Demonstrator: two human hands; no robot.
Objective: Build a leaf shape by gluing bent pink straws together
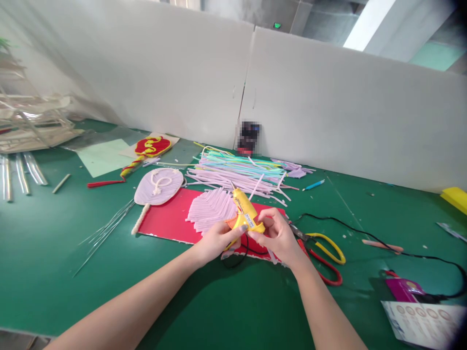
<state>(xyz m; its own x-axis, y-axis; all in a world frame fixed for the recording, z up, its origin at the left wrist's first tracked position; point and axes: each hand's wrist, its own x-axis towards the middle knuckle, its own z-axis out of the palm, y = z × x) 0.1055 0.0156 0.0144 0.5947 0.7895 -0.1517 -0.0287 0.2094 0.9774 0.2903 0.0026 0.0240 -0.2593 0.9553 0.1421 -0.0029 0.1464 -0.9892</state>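
In the head view, my left hand (221, 239) is wrapped round the handle of a yellow hot glue gun (245, 204), whose nozzle points up and away from me. My right hand (279, 238) is closed at the gun's rear end, thumb and fingertips against it. Any glue stick there is hidden by the fingers. Beneath the gun lies a red board (164, 216), and on it a leaf-like panel of lilac pipe cleaners (209, 210). A finished lilac round fan (159, 186) with a wrapped cream handle overlaps the board's left corner.
Behind the board lies a heap of lilac and mint pipe cleaners (233, 170). Scissors (324, 253) with red and yellow handles sit right of my right hand. A black cord (350, 226) runs to a purple device (403, 290). Thin wires (105, 233) and a red fan (153, 146) are left.
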